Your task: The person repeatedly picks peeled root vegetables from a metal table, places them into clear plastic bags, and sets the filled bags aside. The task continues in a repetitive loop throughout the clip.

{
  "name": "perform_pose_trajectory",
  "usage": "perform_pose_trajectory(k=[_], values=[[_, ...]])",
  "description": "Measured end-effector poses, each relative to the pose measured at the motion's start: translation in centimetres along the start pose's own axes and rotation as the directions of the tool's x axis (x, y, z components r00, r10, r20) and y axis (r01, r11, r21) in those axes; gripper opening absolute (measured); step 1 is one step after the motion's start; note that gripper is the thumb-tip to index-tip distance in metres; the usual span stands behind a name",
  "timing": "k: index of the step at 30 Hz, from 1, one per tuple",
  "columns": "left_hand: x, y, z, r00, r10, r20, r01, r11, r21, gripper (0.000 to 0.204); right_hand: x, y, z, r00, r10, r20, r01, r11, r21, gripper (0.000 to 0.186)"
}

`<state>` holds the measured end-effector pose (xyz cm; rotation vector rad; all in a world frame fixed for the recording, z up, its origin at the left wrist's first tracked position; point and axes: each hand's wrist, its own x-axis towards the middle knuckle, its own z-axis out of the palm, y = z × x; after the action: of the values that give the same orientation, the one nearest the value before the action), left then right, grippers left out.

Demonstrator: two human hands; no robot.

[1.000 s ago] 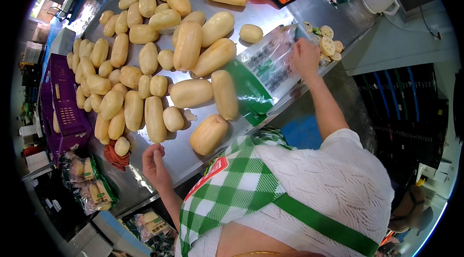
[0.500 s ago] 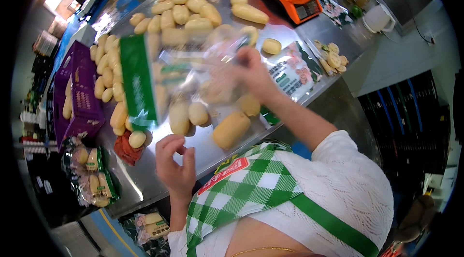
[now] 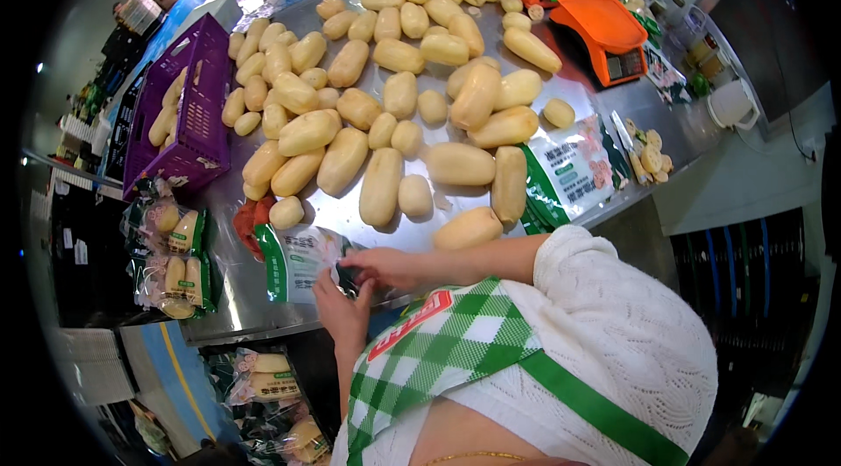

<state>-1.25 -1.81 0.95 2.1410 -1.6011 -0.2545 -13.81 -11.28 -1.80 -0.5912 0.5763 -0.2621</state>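
Observation:
A flat plastic packing bag [image 3: 300, 263] with a green end strip lies at the near left edge of the metal table. My left hand [image 3: 343, 307] pinches the bag's dark edge on its right side. From the right, my right hand [image 3: 385, 268] reaches across and grips the same end, its fingertips close to the left ones. Part of that end is hidden by the fingers. Just beyond the bag are a small lotus root piece [image 3: 286, 213] and a red cloth [image 3: 246, 227]. Longer peeled lotus root pieces [image 3: 381, 187] lie farther in.
Many lotus root pieces cover the metal table [image 3: 229, 278]. At left stands a purple crate [image 3: 186, 120], with filled bags [image 3: 181, 278] below it. Two orange scales [image 3: 603, 24] stand at the far right. Flat bags [image 3: 569, 170], a knife [image 3: 625, 135] and cut slices [image 3: 653, 155] lie nearer.
The bag, held up over the lotus roots by my right hand, has come down to the near left edge. My right hand has moved left to join my left hand at it.

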Motion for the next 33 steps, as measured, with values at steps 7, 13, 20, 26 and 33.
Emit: perform_pose_trajectory(k=[7,13,20,26,33], values=[[-0.8,-0.7,1.7,0.994,-0.109,0.008,0.109,0.981,-0.159,0.056,-0.1,-0.1,0.0,0.945,-0.149,0.290,0.285,0.810,-0.513,0.056],[-0.6,-1.9,1.6,0.989,-0.146,0.021,0.147,0.988,-0.040,0.035,-0.2,0.1,-1.0,0.901,-0.289,0.323,0.433,0.639,-0.636,0.049],[0.8,-2.1,0.6,0.978,0.047,-0.204,-0.047,0.999,0.007,0.027,-0.2,1.5,-2.0,0.834,-0.369,0.410,0.408,-0.087,-0.909,0.049],[1.1,-0.4,-0.3,0.966,0.028,-0.256,-0.022,0.999,0.028,0.025,-1.9,0.5,-1.9,0.906,-0.233,0.354,0.321,-0.166,-0.932,0.049],[1.1,-0.6,0.6,0.975,-0.006,-0.221,0.010,1.000,0.020,0.026,-6.3,-4.4,-4.8,0.716,-0.615,0.330,0.508,0.135,-0.851,0.035]])
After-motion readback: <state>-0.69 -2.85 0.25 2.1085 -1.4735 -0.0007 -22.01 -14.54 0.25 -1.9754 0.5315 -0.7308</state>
